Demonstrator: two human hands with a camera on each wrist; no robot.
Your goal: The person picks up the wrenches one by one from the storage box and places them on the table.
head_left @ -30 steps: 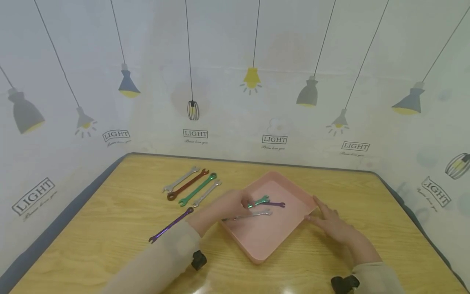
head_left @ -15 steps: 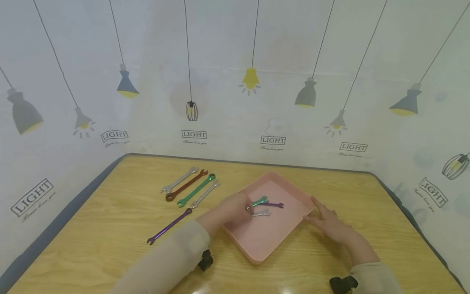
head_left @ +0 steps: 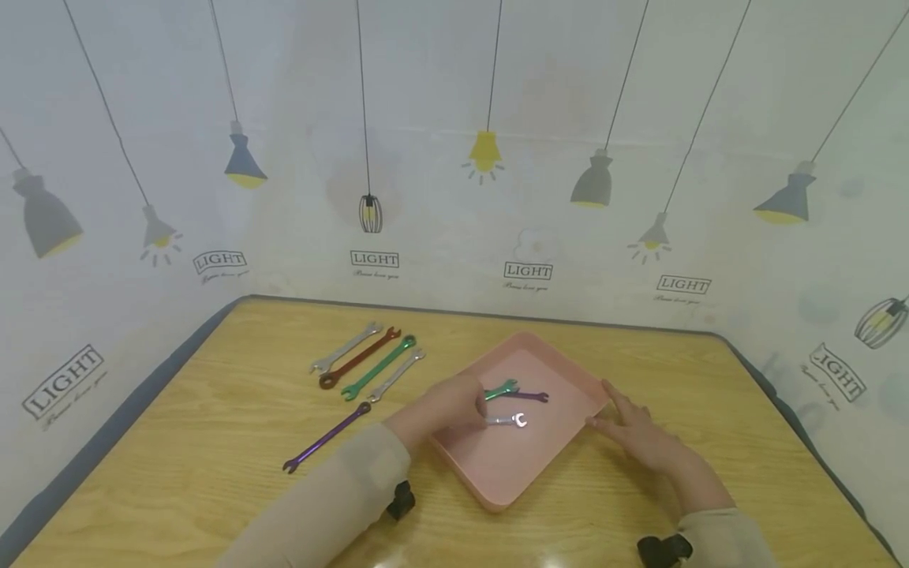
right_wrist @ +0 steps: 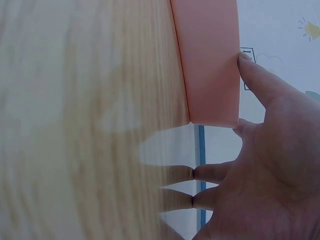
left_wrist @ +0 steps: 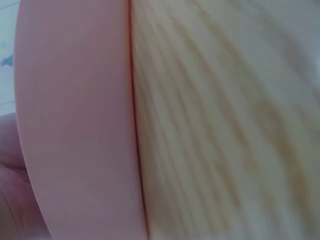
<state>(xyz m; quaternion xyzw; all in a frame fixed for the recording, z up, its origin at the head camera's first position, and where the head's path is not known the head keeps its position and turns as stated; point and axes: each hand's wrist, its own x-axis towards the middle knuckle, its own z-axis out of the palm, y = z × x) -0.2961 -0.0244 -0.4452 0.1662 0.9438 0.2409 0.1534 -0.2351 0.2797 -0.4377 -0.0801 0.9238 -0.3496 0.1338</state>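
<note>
My left hand reaches over the near-left wall of a pink tray and grips a silver wrench, whose open-ended head sticks out to the right of the fingers. Just beyond it in the tray lie a green wrench, partly behind the hand, and a purple wrench. My right hand is at the tray's right corner, thumb and index finger touching its edge. In the right wrist view, the other fingers extend down to the tabletop. The left wrist view shows mostly the tray's outer wall.
Left of the tray, a silver wrench, a red wrench, a green wrench and a smaller silver wrench lie roughly parallel. Nearer is a purple wrench. A lamp-patterned backdrop surrounds the wooden table.
The left hand has come down onto the silver wrench in the tray and grips it; the wrench's head has turned and shifted slightly nearer. The right hand stays at the tray's corner.
</note>
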